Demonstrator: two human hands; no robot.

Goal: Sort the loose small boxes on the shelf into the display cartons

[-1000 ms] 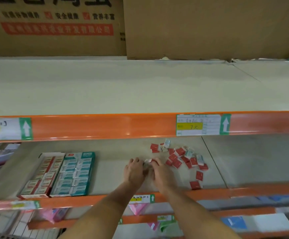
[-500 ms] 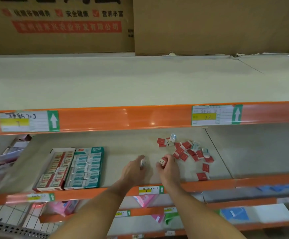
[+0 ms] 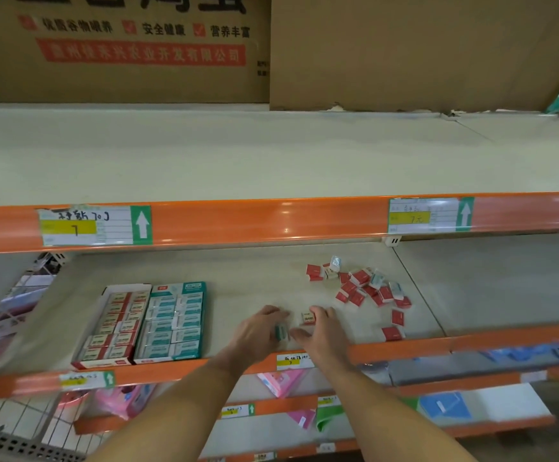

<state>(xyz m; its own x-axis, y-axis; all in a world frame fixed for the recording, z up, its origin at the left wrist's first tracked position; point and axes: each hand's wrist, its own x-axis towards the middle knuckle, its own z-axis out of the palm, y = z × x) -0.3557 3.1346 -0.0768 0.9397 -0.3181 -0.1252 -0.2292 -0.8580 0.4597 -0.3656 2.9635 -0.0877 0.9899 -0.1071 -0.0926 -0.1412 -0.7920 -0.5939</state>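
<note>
Your left hand (image 3: 260, 330) grips a small teal box (image 3: 281, 332), fingers curled round it just above the shelf (image 3: 254, 281). Your right hand (image 3: 324, 331) pinches a red box (image 3: 308, 317) at its fingertips. The two hands sit near each other, close to the front edge of the shelf.

A second ago both hands were pressed together over one spot beside the pile; they have since parted, each carrying one box of a different colour, and both have drawn toward you and away from the pile. My judgement: the pick is done and the sort by colour is under way.

Just right of your right hand lies the heap of loose boxes (image 3: 361, 288), mostly red with a few pale teal ones mixed in, and some strays trailing toward the shelf edge. To your left, well apart from the heap, stand the two display cartons side by side: the red carton (image 3: 113, 325) and the teal carton (image 3: 173, 321), both appearing nearly full.

Much remains to sort. The next move calls for carrying each box leftward to its matching carton.
</note>
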